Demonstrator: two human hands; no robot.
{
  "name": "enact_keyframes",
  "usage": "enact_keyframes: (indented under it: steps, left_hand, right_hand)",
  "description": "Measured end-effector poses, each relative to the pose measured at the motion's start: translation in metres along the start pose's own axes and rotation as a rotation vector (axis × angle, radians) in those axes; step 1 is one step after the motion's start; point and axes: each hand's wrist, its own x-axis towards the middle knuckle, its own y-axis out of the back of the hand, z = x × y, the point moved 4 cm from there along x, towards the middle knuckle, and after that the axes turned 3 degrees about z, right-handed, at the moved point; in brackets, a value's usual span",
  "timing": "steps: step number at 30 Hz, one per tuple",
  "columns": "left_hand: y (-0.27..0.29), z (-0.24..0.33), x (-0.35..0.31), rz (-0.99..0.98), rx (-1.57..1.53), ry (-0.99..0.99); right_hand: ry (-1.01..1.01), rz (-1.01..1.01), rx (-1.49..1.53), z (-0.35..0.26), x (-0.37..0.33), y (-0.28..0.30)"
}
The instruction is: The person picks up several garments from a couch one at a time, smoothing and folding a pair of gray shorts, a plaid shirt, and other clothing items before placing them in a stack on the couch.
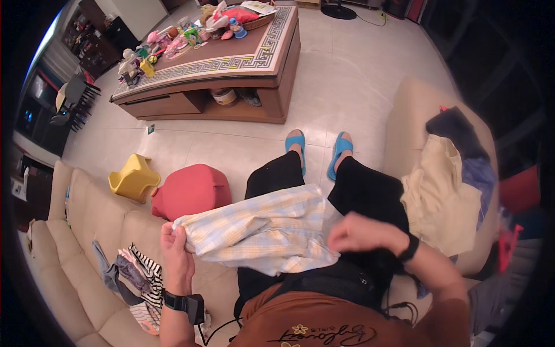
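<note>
Across my lap stretches a light plaid shirt [272, 222] in pale blue, yellow and white, loosely doubled over and creased. My left hand [178, 243] pinches its left end between thumb and fingers. At the shirt's right end is my right hand [361, 232], fingers curled and blurred by motion. Whether those fingers grip the cloth is not visible. Black trousers [370, 196] on my legs lie beneath the shirt.
Pale yellow [442, 191] and dark blue [454, 130] clothes lie on the beige seat [404, 110] at right. Striped and grey clothes [136, 274] rest on the left sofa [104, 208]. Ahead are a red stool [193, 188], a yellow stool [136, 176] and a toy-covered coffee table [231, 69].
</note>
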Motion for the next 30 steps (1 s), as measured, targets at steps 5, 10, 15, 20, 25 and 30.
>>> enact_keyframes:
  steps: [5, 10, 15, 20, 25, 30]
  left_hand:
    - [-0.006, 0.008, -0.004, -0.088, -0.011, -0.026]
    - [-0.027, 0.023, -0.014, -0.08, 0.064, 0.053]
    - [-0.001, 0.02, -0.008, -0.107, 0.062, 0.042]
    - [-0.035, 0.039, -0.016, -0.111, 0.077, -0.042]
    - [0.003, 0.062, 0.01, -0.012, 0.18, -0.193]
    - [0.011, 0.1, 0.031, 0.007, 0.12, -0.431]
  right_hand:
    - [-0.494, 0.545, 0.432, 0.082, 0.08, 0.034]
    - [-0.405, 0.554, 0.787, 0.102, 0.141, 0.007]
    - [-0.637, 0.559, 0.41, 0.122, 0.161, 0.008]
    - [-0.407, 0.744, 0.784, 0.147, 0.163, -0.002]
    - [0.102, 0.537, 1.239, 0.06, 0.124, 0.08]
    - [0.435, 0.371, 0.966, -0.108, 0.046, 0.128]
